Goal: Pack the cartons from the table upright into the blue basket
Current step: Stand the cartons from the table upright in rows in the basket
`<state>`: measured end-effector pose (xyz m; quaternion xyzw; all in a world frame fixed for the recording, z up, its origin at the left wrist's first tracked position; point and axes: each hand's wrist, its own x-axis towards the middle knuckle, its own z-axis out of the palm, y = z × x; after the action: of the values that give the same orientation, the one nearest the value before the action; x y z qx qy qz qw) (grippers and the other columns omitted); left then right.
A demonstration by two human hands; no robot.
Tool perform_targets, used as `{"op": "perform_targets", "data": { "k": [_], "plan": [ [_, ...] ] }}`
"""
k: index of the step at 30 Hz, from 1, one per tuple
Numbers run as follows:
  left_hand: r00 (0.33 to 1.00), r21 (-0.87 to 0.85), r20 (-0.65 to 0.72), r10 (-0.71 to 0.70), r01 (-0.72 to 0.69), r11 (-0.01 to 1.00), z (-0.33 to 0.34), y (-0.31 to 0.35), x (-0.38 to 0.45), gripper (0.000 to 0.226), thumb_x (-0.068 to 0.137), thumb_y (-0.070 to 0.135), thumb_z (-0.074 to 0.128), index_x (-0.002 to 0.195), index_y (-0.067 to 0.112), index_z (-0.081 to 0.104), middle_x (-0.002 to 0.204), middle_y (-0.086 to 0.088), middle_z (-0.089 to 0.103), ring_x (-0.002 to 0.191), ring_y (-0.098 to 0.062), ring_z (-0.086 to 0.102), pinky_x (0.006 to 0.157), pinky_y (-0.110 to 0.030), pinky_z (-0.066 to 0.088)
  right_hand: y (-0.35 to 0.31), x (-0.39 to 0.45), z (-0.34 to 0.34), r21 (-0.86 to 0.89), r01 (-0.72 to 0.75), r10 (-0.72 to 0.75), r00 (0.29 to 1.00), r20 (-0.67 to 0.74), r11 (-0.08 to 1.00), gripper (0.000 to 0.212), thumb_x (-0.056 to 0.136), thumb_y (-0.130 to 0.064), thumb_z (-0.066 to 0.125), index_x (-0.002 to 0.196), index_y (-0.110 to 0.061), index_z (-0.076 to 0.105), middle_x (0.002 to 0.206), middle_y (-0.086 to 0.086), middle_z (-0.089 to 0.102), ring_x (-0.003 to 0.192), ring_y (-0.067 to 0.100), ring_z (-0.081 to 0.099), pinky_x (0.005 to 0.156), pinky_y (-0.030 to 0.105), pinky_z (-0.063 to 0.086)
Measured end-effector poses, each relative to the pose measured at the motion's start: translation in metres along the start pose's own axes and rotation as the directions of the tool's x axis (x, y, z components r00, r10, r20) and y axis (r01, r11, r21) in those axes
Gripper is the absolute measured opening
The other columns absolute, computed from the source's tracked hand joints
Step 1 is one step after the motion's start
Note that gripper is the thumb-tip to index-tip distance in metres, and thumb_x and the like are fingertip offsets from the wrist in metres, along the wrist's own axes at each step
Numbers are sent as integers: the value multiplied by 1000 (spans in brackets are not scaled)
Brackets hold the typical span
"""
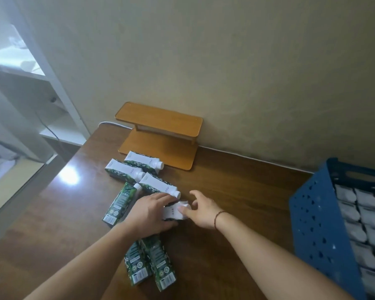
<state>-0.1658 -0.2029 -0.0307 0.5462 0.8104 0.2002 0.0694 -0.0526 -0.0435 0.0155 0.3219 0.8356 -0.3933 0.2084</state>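
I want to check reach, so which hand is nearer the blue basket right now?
Right. The right hand is between the carton pile and the blue basket; the left hand is farther away.

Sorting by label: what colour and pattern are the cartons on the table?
White front with dark green leafy print on the sides, white caps; cartons show best in the head view.

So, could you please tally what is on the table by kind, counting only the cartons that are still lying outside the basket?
Cartons lying on the table: 7, one of them under both hands
Blue basket: 1, already holding cartons
Wooden shelf stand: 1
Total: 9
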Motion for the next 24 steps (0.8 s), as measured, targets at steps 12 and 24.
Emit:
{"op": "perform_targets", "data": {
  "k": [12,24],
  "plan": [
    [924,-483,-379,-42,-159,861,26,133,79,58,91,58,47,137,22,50,148,7,42,140,-15,35,113,-39,33,97,-157,-125,103,442,-228,632,-740,891,52,73,-48,74,119,-41,51,112,-22,61,103,-2,60,79,15,53],
    [991,-783,61,121,-28,621,85,303,116,76,87,71,47,150,41,15,157,16,26,144,-7,28,118,-48,31,258,-257,-210,-206,63,-198,636,-746,977,57,69,-55,74,117,-30,58,109,-13,63,94,14,62,77,31,52]
  ]
}}
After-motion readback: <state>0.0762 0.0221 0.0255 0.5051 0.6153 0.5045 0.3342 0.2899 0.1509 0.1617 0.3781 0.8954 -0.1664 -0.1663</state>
